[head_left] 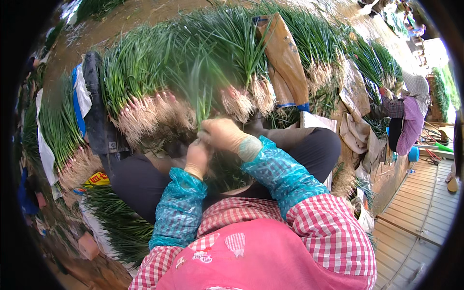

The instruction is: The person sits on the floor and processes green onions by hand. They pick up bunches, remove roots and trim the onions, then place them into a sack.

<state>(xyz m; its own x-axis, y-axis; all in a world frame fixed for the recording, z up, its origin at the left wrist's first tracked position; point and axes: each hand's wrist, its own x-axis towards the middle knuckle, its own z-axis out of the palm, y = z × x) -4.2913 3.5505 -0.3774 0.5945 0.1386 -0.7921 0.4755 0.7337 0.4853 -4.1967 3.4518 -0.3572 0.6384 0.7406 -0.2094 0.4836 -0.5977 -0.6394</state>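
In front of my lap, my gloved right hand [223,134] is closed around the lower stalks of a small bunch of green onions [203,99]. Its leaves point away from me and are smeared by motion. Just below and touching it, my gloved left hand [197,157] has its fingers closed at the root end, which the hands hide. Past them lies a long row of green onions [140,72], pinkish bulbs and pale roots [150,116] toward me. Two smaller bundles [236,102] lie just beyond my right hand.
A brown plastic-covered piece [285,53] lies across the row. More green onions [65,140] lie at the left, others [116,217] beside my left thigh. At the right another person [411,111] in a purple top sits near a blue container [413,154] and metal sheeting [415,203].
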